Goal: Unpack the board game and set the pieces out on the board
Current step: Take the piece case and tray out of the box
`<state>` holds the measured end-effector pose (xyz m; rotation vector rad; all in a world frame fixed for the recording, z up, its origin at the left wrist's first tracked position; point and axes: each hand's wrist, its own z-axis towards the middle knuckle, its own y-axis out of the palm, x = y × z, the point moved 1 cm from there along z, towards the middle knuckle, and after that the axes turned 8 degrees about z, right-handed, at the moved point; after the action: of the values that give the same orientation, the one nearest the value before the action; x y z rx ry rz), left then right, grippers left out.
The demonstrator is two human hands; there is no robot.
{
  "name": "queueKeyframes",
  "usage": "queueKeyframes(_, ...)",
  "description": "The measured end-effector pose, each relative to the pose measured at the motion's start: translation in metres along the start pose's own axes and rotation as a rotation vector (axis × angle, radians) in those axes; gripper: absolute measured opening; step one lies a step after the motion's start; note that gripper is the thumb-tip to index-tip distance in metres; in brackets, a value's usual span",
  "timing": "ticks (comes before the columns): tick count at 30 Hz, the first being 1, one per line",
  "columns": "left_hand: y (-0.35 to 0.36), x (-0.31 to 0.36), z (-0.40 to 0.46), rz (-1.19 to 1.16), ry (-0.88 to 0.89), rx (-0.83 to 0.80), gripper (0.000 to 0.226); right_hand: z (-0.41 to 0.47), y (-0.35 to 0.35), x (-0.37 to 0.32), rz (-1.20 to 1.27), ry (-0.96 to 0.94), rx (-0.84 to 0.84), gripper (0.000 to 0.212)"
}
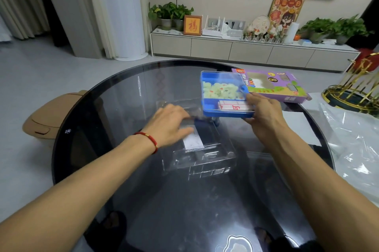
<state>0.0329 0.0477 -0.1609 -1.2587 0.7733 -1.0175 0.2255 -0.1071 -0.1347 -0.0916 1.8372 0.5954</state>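
My right hand (264, 116) grips a blue plastic case (209, 108) with a clear lid and holds it tilted above the round glass table (123, 180). Inside the case lie several pale green round pieces (220, 90) and a folded white sheet with red print (233, 106). My left hand (170, 124) rests with straight fingers on a clear plastic insert tray (205, 155) that lies on the table. A small white paper slip (192, 141) shows by its fingertips. The purple game box (274, 85) lies flat behind the case.
A crumpled clear plastic bag (356, 145) covers the table's right side. A gold wire stand (356, 92) rises at the far right. A tan lidded bin (47, 116) stands on the floor to the left. A long cabinet (246, 51) lines the back wall.
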Motion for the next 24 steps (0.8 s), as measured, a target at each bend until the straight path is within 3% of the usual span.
queueKeyframes(4,0.012,0.024,0.028,0.19,-0.049,-0.343,0.038,0.0,-0.014,-0.004,0.051,-0.026,0.057,0.038)
queueKeyframes(10,0.013,0.026,0.051,0.129,-0.128,-0.458,0.046,-0.004,-0.034,-0.006,0.106,-0.013,0.1,0.036)
queueKeyframes(13,0.001,0.017,0.056,0.032,-0.199,-0.421,0.038,-0.006,-0.044,-0.012,0.17,-0.006,0.109,0.029)
queueKeyframes(17,-0.03,0.03,0.07,-0.563,-0.388,-0.222,0.005,-0.003,-0.07,-0.033,0.303,-0.073,0.158,0.014)
queueKeyframes(20,-0.031,0.064,0.086,-0.879,-0.461,-0.128,0.006,-0.001,-0.089,-0.046,0.403,-0.088,0.203,0.017)
queueKeyframes(22,-0.017,0.09,0.1,-0.939,-0.449,-0.15,0.007,-0.001,-0.098,-0.049,0.388,-0.094,0.214,0.021)
queueKeyframes(24,0.001,0.113,0.117,-0.853,-0.441,-0.177,0.014,-0.001,-0.106,-0.048,0.374,-0.087,0.239,0.019)
